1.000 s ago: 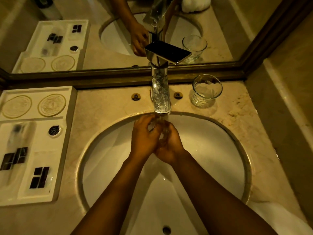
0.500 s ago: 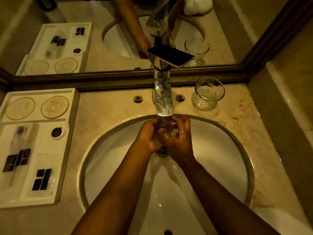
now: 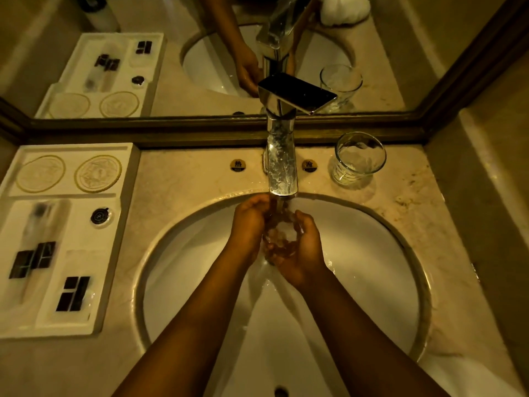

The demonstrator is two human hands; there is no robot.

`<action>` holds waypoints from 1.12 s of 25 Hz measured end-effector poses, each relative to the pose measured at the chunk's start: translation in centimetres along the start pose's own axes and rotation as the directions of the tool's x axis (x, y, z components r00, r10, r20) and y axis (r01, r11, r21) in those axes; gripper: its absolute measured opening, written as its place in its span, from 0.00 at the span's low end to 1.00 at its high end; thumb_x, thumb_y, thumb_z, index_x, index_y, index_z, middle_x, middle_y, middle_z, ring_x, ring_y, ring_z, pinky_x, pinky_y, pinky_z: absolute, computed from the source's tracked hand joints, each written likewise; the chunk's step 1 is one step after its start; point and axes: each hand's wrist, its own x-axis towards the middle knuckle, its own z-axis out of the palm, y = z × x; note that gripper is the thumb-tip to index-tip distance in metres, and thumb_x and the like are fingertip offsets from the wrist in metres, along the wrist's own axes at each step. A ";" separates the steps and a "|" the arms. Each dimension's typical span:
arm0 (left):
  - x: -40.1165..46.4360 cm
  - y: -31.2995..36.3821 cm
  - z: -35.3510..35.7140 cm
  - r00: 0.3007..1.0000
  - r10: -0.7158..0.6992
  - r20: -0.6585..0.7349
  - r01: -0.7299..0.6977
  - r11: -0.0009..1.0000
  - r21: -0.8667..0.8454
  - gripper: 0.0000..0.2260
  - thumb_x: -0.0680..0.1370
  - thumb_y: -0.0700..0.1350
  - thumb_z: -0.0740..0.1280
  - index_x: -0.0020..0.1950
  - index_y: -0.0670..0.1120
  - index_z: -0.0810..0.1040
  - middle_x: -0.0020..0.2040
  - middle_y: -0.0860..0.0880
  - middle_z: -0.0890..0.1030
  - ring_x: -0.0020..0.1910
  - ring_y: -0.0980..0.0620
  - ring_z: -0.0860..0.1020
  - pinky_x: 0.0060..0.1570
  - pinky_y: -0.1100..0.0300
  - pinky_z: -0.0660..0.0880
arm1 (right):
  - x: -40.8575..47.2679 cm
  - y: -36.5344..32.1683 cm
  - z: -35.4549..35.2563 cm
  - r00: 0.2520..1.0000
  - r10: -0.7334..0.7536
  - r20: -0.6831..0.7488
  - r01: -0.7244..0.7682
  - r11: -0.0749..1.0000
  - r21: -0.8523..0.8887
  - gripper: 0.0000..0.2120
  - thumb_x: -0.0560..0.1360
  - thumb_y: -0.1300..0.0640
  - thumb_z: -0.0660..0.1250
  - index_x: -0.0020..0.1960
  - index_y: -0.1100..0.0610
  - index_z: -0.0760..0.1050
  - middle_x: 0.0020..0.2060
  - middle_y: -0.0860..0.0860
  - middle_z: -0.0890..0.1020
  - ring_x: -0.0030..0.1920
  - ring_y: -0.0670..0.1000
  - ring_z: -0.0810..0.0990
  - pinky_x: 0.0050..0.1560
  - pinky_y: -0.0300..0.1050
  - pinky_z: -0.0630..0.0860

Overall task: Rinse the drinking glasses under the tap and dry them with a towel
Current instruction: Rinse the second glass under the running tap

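A clear drinking glass (image 3: 282, 234) is held between both hands right under the spout of the chrome tap (image 3: 282, 167), and water runs over it into the white sink (image 3: 372, 253). My right hand (image 3: 305, 253) cups the glass from below and the right, fingers curled round it. My left hand (image 3: 247, 224) grips its left side, fingertips hidden by the glass and the water. A second clear glass (image 3: 359, 159) stands upright on the marble counter to the right of the tap. A white towel (image 3: 472, 379) lies at the counter's front right corner.
A white amenity tray (image 3: 126, 224) with coasters and small dark packets takes up the counter's left side. Hot and cold badges (image 3: 237, 165) flank the tap base. A framed mirror (image 3: 200, 130) runs along the back, and a wall closes the right side.
The hands have turned the glass under the stream. My right hand has dropped from fingers raised beside the spout to cupping the glass lower, and my left hand has risen closer to the spout.
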 end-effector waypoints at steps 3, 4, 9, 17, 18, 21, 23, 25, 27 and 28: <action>-0.2 -1.1 -0.9 0.999 -0.046 0.019 0.047 0.998 -0.032 0.12 0.83 0.44 0.60 0.53 0.45 0.83 0.51 0.42 0.86 0.51 0.43 0.84 0.49 0.52 0.79 | 0.0 0.0 0.5 0.944 -0.314 -0.100 0.269 0.909 -0.320 0.16 0.77 0.46 0.65 0.63 0.49 0.75 0.53 0.52 0.83 0.50 0.53 0.84 0.47 0.50 0.80; -0.3 -1.6 -1.1 0.998 -0.056 0.041 0.057 0.998 -0.023 0.12 0.83 0.47 0.60 0.54 0.47 0.83 0.52 0.43 0.86 0.51 0.43 0.84 0.50 0.50 0.80 | -0.2 -0.2 0.8 0.900 -0.426 -0.091 0.340 0.819 -0.463 0.13 0.78 0.50 0.66 0.62 0.45 0.74 0.55 0.50 0.82 0.52 0.51 0.83 0.51 0.50 0.81; -0.1 -1.7 -2.0 0.955 -0.280 0.101 0.293 0.943 -0.157 0.14 0.81 0.52 0.62 0.54 0.45 0.84 0.45 0.45 0.87 0.42 0.47 0.86 0.42 0.55 0.81 | -1.1 -0.4 0.9 0.821 -0.508 0.261 0.495 0.407 -0.768 0.31 0.68 0.57 0.77 0.68 0.52 0.71 0.60 0.49 0.79 0.58 0.47 0.80 0.57 0.45 0.80; -1.4 -3.2 -3.1 0.875 -0.416 0.249 0.441 0.896 -0.053 0.30 0.81 0.64 0.53 0.43 0.45 0.87 0.38 0.40 0.84 0.36 0.43 0.79 0.37 0.57 0.73 | -1.2 -2.5 1.5 0.901 -0.338 0.271 0.408 0.451 -0.794 0.47 0.60 0.47 0.82 0.73 0.45 0.61 0.57 0.49 0.80 0.56 0.49 0.81 0.56 0.52 0.81; -1.4 -3.0 -3.2 0.873 -0.410 0.265 0.431 0.902 -0.023 0.33 0.81 0.65 0.51 0.42 0.46 0.88 0.39 0.38 0.84 0.38 0.40 0.80 0.40 0.54 0.74 | -1.3 -2.8 1.6 0.910 -0.335 0.245 0.383 0.451 -0.806 0.46 0.62 0.47 0.81 0.73 0.45 0.60 0.57 0.48 0.80 0.56 0.48 0.81 0.55 0.50 0.81; -1.6 -2.8 -3.5 0.894 -0.371 0.251 0.398 0.916 -0.061 0.32 0.81 0.66 0.52 0.47 0.46 0.88 0.47 0.36 0.86 0.48 0.33 0.82 0.53 0.44 0.76 | -1.7 -3.0 1.9 0.935 -0.312 0.168 0.314 0.512 -0.799 0.42 0.63 0.43 0.80 0.72 0.47 0.63 0.59 0.49 0.80 0.56 0.49 0.81 0.55 0.49 0.81; -2.1 -2.9 -3.5 0.889 -0.385 0.246 0.428 0.891 -0.150 0.32 0.78 0.69 0.56 0.54 0.45 0.86 0.54 0.35 0.85 0.54 0.31 0.81 0.55 0.40 0.76 | -2.2 -3.1 2.0 0.960 -0.228 0.163 0.263 0.526 -0.809 0.38 0.65 0.43 0.79 0.70 0.48 0.67 0.60 0.51 0.81 0.55 0.48 0.82 0.54 0.47 0.81; -3.0 -3.4 -3.5 0.865 -0.445 0.232 0.494 0.835 -0.244 0.33 0.74 0.72 0.60 0.57 0.45 0.85 0.56 0.37 0.85 0.54 0.36 0.81 0.51 0.44 0.79 | -3.0 -3.4 2.1 0.972 -0.079 0.220 0.230 0.476 -0.849 0.36 0.67 0.49 0.79 0.71 0.48 0.66 0.56 0.48 0.82 0.50 0.44 0.82 0.47 0.37 0.81; -3.8 -4.5 -3.8 0.855 -0.478 0.203 0.518 0.813 -0.267 0.34 0.73 0.72 0.62 0.56 0.43 0.85 0.50 0.39 0.86 0.48 0.40 0.80 0.43 0.52 0.77 | -3.9 -3.3 2.1 0.976 0.022 0.214 0.190 0.385 -0.903 0.46 0.68 0.50 0.79 0.77 0.49 0.56 0.53 0.43 0.80 0.48 0.42 0.81 0.43 0.32 0.79; -4.2 -4.9 -4.0 0.857 -0.476 0.196 0.514 0.816 -0.266 0.33 0.73 0.70 0.61 0.55 0.42 0.85 0.47 0.39 0.85 0.45 0.41 0.80 0.42 0.54 0.76 | -4.2 -2.9 1.9 0.976 0.030 0.215 0.191 0.348 -0.918 0.50 0.67 0.48 0.79 0.79 0.48 0.52 0.57 0.44 0.78 0.52 0.44 0.81 0.46 0.34 0.79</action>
